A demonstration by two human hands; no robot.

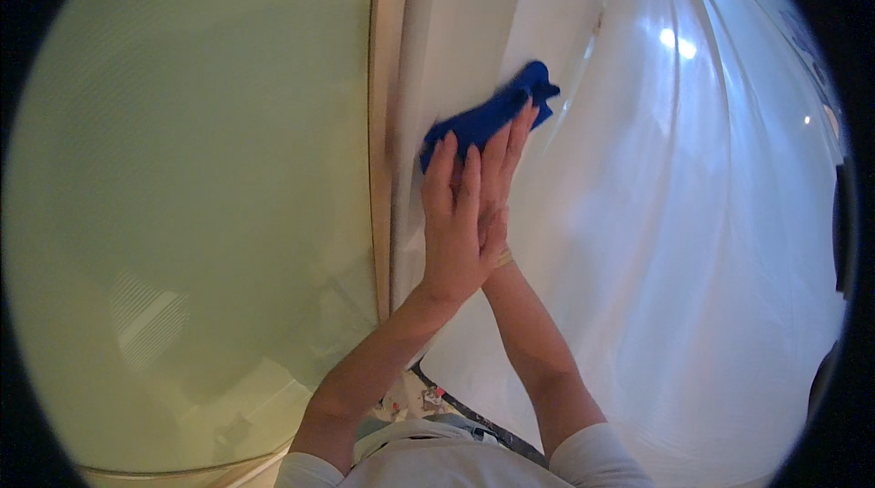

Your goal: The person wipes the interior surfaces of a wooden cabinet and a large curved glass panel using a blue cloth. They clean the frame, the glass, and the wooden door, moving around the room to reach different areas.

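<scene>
A crumpled blue cloth [478,120] lies pressed against a white surface [458,23]. My right hand [502,167] holds it there, fingers stretched out along its lower side. Partly covering that hand, my left hand [451,214] also reaches the cloth with its fingertips. The thumb side of the left hand rests across the back of the right near its wrist, where a yellowish band [504,257] shows. The cloth's far end sticks out past the right fingertips. What lies beneath both palms is hidden.
A wooden edge strip [381,146] runs along the left of the white surface, bordering a large pale green panel [205,146] with reflections. Loose, glossy white sheeting [649,214] hangs in folds at right. Below, a black curved edge [472,413] passes near my waist.
</scene>
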